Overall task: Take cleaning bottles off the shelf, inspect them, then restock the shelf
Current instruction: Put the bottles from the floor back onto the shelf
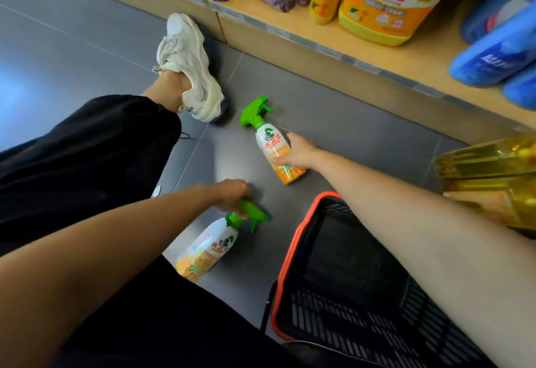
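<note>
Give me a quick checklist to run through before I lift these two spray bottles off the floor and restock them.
1. Right hand grips the far spray bottle, white-and-orange plastic with a green trigger, round its body: ok.
2. Left hand holds the near spray bottle, same kind, by its green trigger head: ok.
3. Bottles upright: not ok, both lie sideways on the grey tiled floor.
4. Leaks: cannot tell, the tiles glare.
5. Shelf room: ok, the tan shelf shows a bare patch beside the big yellow-and-orange detergent jug.
6. Lift path: not ok, the black plastic basket with an orange rim sits close under the right forearm.
</note>
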`<state>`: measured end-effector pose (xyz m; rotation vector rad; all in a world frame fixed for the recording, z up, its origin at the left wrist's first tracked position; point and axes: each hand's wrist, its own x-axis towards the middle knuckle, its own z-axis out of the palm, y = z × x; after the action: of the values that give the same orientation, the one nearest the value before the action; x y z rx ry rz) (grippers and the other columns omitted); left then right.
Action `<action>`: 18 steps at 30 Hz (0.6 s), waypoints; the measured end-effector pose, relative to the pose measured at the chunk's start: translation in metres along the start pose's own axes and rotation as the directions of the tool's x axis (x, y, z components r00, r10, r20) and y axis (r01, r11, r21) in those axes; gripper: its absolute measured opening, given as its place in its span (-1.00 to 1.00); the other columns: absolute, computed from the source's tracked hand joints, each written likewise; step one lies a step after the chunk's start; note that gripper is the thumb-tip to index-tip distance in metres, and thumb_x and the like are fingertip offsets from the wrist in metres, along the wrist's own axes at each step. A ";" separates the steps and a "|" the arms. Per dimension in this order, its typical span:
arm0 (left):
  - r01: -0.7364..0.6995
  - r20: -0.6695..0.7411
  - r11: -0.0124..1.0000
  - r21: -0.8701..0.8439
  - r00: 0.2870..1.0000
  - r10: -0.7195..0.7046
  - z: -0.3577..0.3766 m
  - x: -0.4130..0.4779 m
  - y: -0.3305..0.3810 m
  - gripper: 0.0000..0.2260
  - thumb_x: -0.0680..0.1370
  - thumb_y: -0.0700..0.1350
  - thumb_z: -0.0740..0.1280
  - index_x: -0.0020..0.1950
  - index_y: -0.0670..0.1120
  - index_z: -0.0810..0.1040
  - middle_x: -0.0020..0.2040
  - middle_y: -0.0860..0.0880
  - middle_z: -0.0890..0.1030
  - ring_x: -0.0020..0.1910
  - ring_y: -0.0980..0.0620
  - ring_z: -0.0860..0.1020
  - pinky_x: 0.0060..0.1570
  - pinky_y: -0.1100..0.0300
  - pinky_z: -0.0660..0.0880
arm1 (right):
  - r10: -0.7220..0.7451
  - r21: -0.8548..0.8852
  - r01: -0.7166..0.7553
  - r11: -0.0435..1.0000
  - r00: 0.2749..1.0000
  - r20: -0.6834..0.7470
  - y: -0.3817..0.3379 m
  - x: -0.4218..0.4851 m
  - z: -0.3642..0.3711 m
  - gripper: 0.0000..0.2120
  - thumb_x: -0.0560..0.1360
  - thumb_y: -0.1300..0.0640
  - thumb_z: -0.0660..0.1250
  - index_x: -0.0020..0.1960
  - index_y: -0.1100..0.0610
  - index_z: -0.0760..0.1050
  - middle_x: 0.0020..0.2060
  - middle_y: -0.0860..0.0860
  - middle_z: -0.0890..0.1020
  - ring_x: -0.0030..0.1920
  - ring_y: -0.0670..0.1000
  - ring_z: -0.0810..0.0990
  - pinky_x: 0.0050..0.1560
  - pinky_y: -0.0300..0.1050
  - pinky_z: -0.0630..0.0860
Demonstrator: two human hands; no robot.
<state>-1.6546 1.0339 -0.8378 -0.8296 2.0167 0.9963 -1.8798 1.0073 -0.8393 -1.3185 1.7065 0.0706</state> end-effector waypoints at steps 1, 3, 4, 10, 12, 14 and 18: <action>0.024 -0.024 0.999 -0.031 0.999 -0.024 -0.008 -0.006 -0.004 -0.61 0.49 0.00 0.52 0.26 -0.09 0.58 0.14 -0.10 0.63 0.10 -0.13 0.60 0.05 0.13 0.49 | -0.005 -0.005 0.005 1.000 1.000 0.003 -0.002 0.005 0.004 -0.33 0.35 -0.09 0.57 0.31 0.17 0.39 0.29 0.15 0.55 0.25 0.16 0.54 0.10 -0.07 0.43; 0.044 -0.083 0.994 -0.103 0.995 -0.052 -0.025 -0.019 -0.007 -0.60 0.49 -0.03 0.53 0.26 -0.10 0.55 0.09 -0.08 0.62 0.02 -0.09 0.59 -0.03 0.17 0.48 | -0.017 -0.021 0.017 1.000 1.000 0.012 -0.004 0.012 0.009 -0.34 0.32 -0.07 0.60 0.27 0.17 0.40 0.24 0.14 0.56 0.22 0.17 0.55 0.08 -0.07 0.44; 0.042 -0.117 0.989 -0.143 0.991 -0.059 -0.033 -0.025 -0.006 -0.60 0.48 -0.05 0.54 0.26 -0.10 0.54 0.08 -0.07 0.61 -0.02 -0.06 0.56 -0.07 0.20 0.46 | -0.016 -0.014 0.016 1.000 1.000 0.018 -0.002 0.014 0.009 -0.33 0.30 -0.05 0.62 0.26 0.17 0.41 0.23 0.13 0.57 0.20 0.16 0.56 0.08 -0.08 0.46; 0.021 -0.313 0.981 -0.195 0.946 -0.083 -0.077 -0.060 0.009 -0.60 0.47 -0.03 0.53 0.26 -0.06 0.57 0.06 -0.08 0.61 0.00 -0.09 0.55 0.06 0.07 0.51 | -0.036 0.043 0.035 0.998 0.999 0.040 0.027 0.013 -0.011 -0.45 0.26 0.08 0.66 0.15 0.21 0.55 0.09 0.11 0.67 0.04 0.08 0.64 0.04 -0.08 0.55; 0.032 -0.385 0.982 -0.185 0.917 -0.102 -0.088 -0.072 0.010 -0.61 0.47 -0.01 0.53 0.26 -0.05 0.59 0.03 -0.08 0.63 -0.03 -0.09 0.56 0.05 0.03 0.53 | -0.069 0.035 0.068 0.997 0.998 0.013 0.040 0.009 -0.018 -0.52 0.25 0.11 0.66 0.08 0.19 0.57 -0.01 0.08 0.67 -0.01 0.07 0.62 -0.09 -0.15 0.46; 0.050 -0.455 0.979 -0.200 0.880 -0.137 -0.095 -0.083 0.011 -0.61 0.47 0.01 0.53 0.25 -0.04 0.59 0.03 -0.08 0.65 -0.02 -0.09 0.58 0.05 -0.01 0.55 | -0.103 0.020 0.104 0.994 0.994 -0.032 0.053 0.004 -0.025 -0.55 0.26 0.10 0.65 0.04 0.19 0.55 -0.14 -0.01 0.57 0.01 0.12 0.58 -0.12 -0.13 0.39; 0.033 -0.603 0.950 -0.310 0.766 -0.224 -0.097 -0.095 0.015 -0.58 0.43 -0.01 0.56 0.25 -0.03 0.59 0.06 -0.04 0.64 0.01 -0.09 0.59 0.09 -0.01 0.55 | -0.126 0.028 0.130 0.991 0.985 -0.114 0.070 0.003 -0.034 -0.37 0.31 0.15 0.62 0.31 0.25 0.49 0.12 0.21 0.51 0.18 0.21 0.51 0.20 -0.02 0.44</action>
<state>-1.6475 0.9807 -0.7122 -1.6232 2.3437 1.0244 -1.9560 1.0158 -0.8553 -1.4258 1.7038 -0.1102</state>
